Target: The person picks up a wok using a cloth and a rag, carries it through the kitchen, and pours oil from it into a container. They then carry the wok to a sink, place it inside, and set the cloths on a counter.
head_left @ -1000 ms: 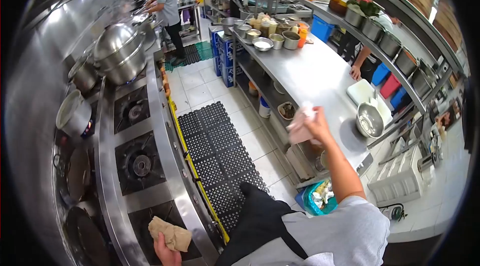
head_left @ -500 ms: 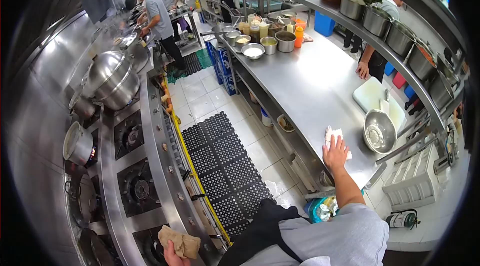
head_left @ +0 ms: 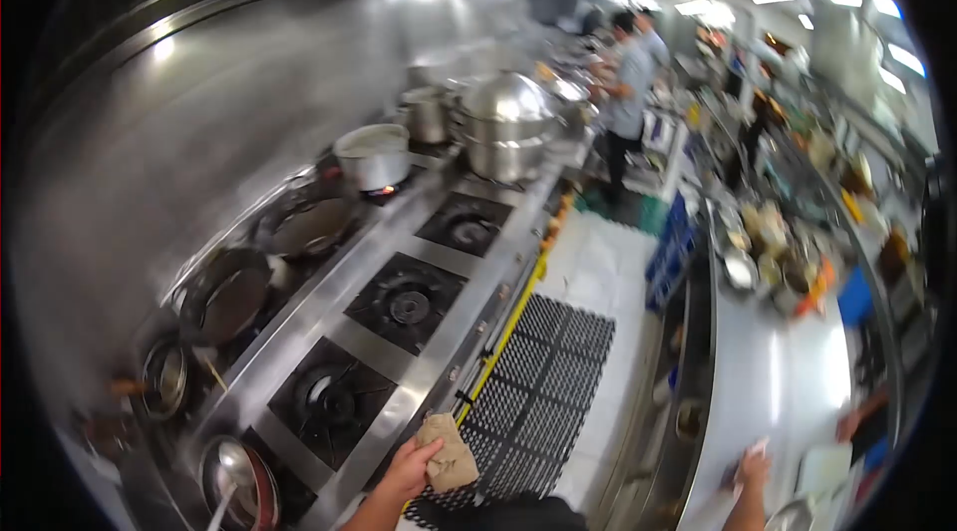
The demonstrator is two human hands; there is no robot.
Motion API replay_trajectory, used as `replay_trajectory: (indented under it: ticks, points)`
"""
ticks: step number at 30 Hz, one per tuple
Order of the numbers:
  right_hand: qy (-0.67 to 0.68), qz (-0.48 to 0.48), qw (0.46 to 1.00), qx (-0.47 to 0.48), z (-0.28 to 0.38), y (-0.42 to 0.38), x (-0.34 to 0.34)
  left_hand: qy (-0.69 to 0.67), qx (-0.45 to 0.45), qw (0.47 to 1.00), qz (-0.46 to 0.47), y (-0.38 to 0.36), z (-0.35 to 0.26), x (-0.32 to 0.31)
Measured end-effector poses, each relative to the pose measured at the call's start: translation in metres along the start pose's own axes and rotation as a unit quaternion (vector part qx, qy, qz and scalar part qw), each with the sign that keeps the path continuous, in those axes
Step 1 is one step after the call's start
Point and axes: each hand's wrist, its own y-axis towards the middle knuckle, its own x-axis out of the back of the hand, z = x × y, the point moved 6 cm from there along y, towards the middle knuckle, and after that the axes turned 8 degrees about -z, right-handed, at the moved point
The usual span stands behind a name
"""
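A folded brown cloth (head_left: 452, 453) is gripped between the thumb and fingers of my left hand (head_left: 407, 471), held over the front edge of the stove and the black floor mat. My right hand (head_left: 753, 473) is at the near end of the steel worktable (head_left: 743, 371), closed on a white cloth (head_left: 761, 445). Only a small piece of that cloth shows and motion blurs it. A white cutting board (head_left: 825, 468) lies to the right of this hand, with part of a metal bowl (head_left: 793, 515) nearer to me.
Burners (head_left: 409, 307) line the stove. A pot (head_left: 373, 156) over a flame, a large steamer (head_left: 508, 127) and several woks (head_left: 229, 297) stand along it. A ladle (head_left: 237, 466) rests in a pan. Co-workers (head_left: 628, 87) stand farther back. A perforated mat (head_left: 538, 371) covers the aisle floor.
My view has swung left toward the stove. The brown cloth in my left hand now shows fully. My right hand, earlier spread flat on the white cloth, now looks closed around it.
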Motion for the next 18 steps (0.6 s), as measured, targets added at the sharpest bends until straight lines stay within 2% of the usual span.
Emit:
replay_trajectory:
  ticks: [2,4,5,6,7,8,9,13,14,16,18]
  points:
    - [-0.063,-0.213,0.975,0.021,0.077,-0.005,0.061,-0.036,-0.034,0.999,0.011,-0.002,-0.023,0.023]
    - [0.18,-0.162,0.96,0.142,0.183,-0.004,0.099,-0.018,-0.096,0.995,-0.01,-0.013,-0.061,0.042]
    - [0.288,-0.142,0.924,0.208,0.235,-0.002,0.095,0.012,-0.124,0.992,-0.028,-0.017,-0.082,0.059]
    - [0.34,-0.066,0.891,0.295,0.31,-0.039,0.152,0.047,-0.149,0.987,-0.045,-0.023,-0.107,0.076]
    - [0.427,-0.022,0.834,0.349,0.373,-0.083,0.212,0.069,-0.182,0.98,-0.05,-0.033,-0.137,0.091]
    - [0.339,0.004,0.848,0.408,0.422,-0.093,0.236,0.088,-0.215,0.971,-0.054,-0.047,-0.167,0.103]
    - [0.352,-0.048,0.779,0.516,0.467,-0.13,0.297,0.104,-0.26,0.958,-0.066,-0.067,-0.199,0.114]
    - [0.39,-0.038,0.716,0.578,0.587,-0.199,0.444,0.108,-0.389,0.91,-0.092,-0.159,-0.295,0.147]
    - [0.393,-0.063,0.701,0.591,0.608,-0.216,0.479,0.111,-0.415,0.898,-0.092,-0.176,-0.31,0.16]
    - [0.45,-0.056,0.661,0.598,0.642,-0.246,0.542,0.148,-0.433,0.883,-0.106,-0.212,-0.332,0.18]
    - [0.453,-0.099,0.637,0.616,0.665,-0.279,0.604,0.182,-0.45,0.865,-0.128,-0.241,-0.346,0.204]
